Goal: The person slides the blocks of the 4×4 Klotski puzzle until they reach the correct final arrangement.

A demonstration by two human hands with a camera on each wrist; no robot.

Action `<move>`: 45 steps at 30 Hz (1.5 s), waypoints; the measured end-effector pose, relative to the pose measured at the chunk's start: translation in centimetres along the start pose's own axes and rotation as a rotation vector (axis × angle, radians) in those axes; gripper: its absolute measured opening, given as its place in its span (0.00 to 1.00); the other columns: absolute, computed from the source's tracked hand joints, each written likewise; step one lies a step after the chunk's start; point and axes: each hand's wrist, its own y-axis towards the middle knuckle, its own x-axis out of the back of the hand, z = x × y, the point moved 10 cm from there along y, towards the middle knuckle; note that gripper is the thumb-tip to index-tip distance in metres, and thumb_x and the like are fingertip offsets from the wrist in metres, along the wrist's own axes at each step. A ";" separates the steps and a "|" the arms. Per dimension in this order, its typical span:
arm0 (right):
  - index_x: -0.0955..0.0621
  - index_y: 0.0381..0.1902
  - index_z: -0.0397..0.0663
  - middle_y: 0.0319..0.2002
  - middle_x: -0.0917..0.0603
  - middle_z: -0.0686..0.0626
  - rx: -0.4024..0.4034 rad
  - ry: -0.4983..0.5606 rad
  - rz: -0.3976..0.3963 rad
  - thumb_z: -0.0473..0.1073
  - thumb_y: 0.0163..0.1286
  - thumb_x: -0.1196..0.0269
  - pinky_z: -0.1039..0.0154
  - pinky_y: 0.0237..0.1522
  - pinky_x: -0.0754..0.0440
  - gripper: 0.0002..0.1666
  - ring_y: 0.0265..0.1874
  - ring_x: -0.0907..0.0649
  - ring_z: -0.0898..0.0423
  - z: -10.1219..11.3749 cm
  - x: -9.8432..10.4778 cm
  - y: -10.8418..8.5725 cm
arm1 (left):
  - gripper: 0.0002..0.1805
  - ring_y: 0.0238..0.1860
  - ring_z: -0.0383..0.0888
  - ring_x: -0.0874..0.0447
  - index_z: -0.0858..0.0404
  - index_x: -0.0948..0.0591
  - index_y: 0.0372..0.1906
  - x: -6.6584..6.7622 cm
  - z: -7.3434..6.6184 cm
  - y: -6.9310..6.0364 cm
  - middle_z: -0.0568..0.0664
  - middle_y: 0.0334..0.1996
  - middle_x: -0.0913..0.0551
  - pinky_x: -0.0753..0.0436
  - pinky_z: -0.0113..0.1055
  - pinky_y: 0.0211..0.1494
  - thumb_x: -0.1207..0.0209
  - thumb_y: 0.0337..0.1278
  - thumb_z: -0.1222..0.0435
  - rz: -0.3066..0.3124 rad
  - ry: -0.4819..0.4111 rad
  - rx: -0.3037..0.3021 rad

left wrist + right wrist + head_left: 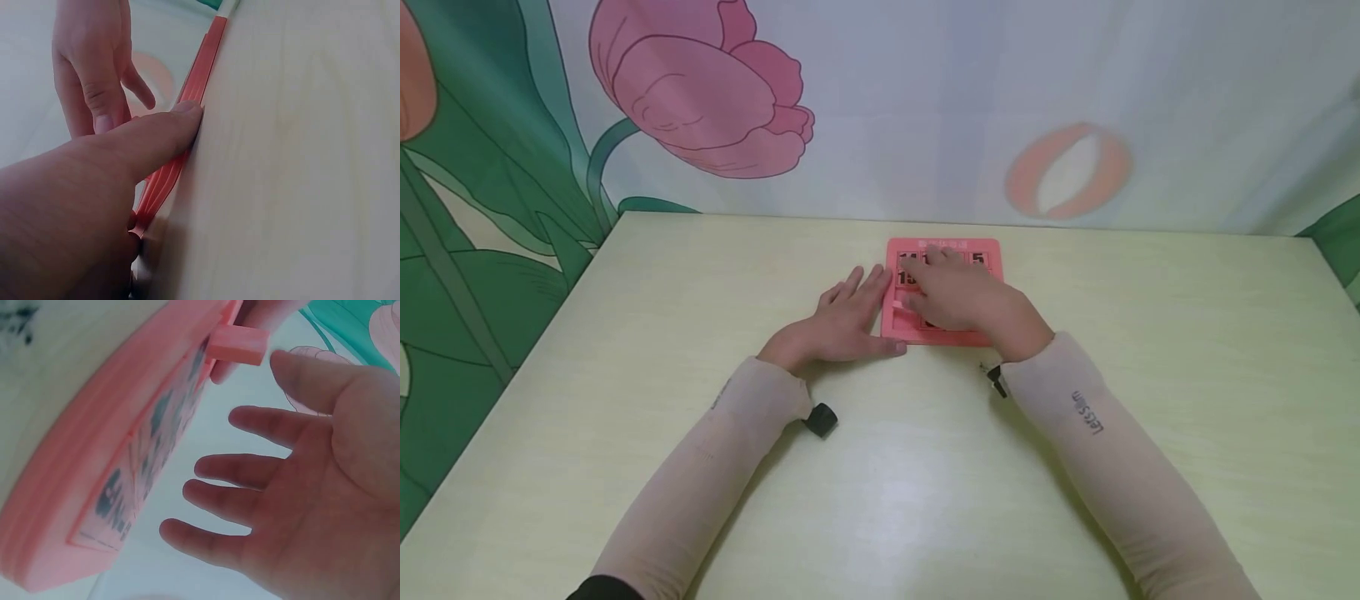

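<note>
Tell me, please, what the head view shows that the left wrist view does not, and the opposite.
Only the head view shows the beige fabric sleeves and the black digits on the rectangular pink plastic board. Only the left wrist view shows the board's ridged side edge. Both show the board, the left hand, the right hand, the pale wood-grained table and the printed fabric backdrop.

I can't tell whether this room belongs to a home or a studio; it looks like a tabletop recording corner. A pale, wood-grained, straight-edged table [887,508] stands before a white, softly folded fabric hanging [910,142] printed with a large pink flower [700,100] and broad green leaves [497,292]. A small black block-shaped device [821,420] sits at a beige cloth sleeve's [700,475] cuff.
</note>
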 end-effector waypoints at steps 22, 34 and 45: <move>0.37 0.79 0.50 0.77 0.42 0.35 -0.022 -0.066 -0.053 0.56 0.69 0.33 0.31 0.68 0.42 0.46 0.75 0.44 0.34 0.0 -0.1 0.1 | 0.61 0.79 0.48 0.81 0.53 0.67 0.82 -0.1 0.1 0.1 0.44 0.82 0.69 0.66 0.51 0.78 0.42 0.59 0.34 -0.002 0.005 0.000; 0.39 0.79 0.46 0.71 0.36 0.31 -0.134 -0.122 -0.120 0.60 0.69 0.35 0.32 0.66 0.36 0.49 0.69 0.35 0.32 -1.3 0.1 0.8 | 0.61 0.79 0.47 0.81 0.53 0.67 0.82 -0.1 0.2 0.1 0.44 0.82 0.70 0.66 0.51 0.78 0.43 0.60 0.34 0.004 0.006 0.004; 0.48 0.82 0.53 0.77 0.50 0.30 -0.172 0.070 -0.002 0.55 0.70 0.34 0.26 0.65 0.42 0.52 0.73 0.43 0.31 -4.0 0.2 0.1 | 0.61 0.79 0.47 0.81 0.54 0.66 0.82 -0.1 0.2 0.1 0.45 0.82 0.70 0.66 0.50 0.78 0.43 0.60 0.34 -0.012 -0.001 -0.006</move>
